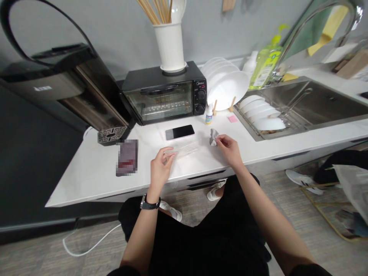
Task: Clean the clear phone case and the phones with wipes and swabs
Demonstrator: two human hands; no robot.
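Note:
My left hand (pixel 161 166) holds one end of a thin, clear, long plastic piece (pixel 187 149) just over the white counter; whether it is a case or a sheet I cannot tell. Thumb and fingers of my right hand (pixel 230 148) pinch a small crumpled grey-white cloth or wipe (pixel 213 137), to the right of the clear piece. A phone (pixel 179 132) with a dark screen lies flat behind the clear piece. Behind the wipe stands a small white bottle (pixel 209 115) with a blue and yellow label, and a pink pad (pixel 232 119) lies to its right.
A black toaster oven (pixel 165 101) carries a white utensil holder (pixel 170 46). At left are a tall dispenser (pixel 97 96) and a blurred-out dark item (pixel 127 157). Plates (pixel 227 88) stand in a rack beside the sink (pixel 313 103), which holds bowls (pixel 261 111). Another person's shoe (pixel 304 182) shows at right.

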